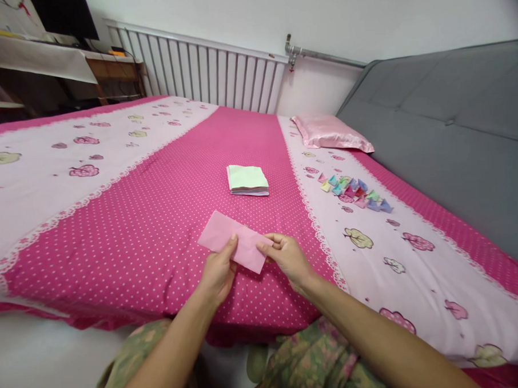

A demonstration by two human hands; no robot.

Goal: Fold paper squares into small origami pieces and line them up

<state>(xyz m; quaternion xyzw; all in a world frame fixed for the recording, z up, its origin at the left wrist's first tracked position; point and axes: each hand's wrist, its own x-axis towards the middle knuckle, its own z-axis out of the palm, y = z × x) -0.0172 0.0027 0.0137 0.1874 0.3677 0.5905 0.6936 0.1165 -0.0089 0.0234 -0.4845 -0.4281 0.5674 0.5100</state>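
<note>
Handling: light, even pressure should suit the paper (244,243) best, edges squared (thin stock likely creases readily). Left hand (219,270): pinching its 7 o'clock edge. Right hand (290,258): pinching its 3 o'clock end. Paper: pink, oblong, tilted; lies 6 o'clock from stack (247,177).

1. Home, bedroom.
2. Bed (248,134): pink dotted sheet (135,208), tree prints, lace-pattern trim.
3. Satiny pink pillow (330,133) near grey padded headboard (448,103).
4. Ribbed radiator (202,69) along white wall (217,15).
5. Dark monitor (64,16) on cloth-covered table (34,62), far left.
</note>
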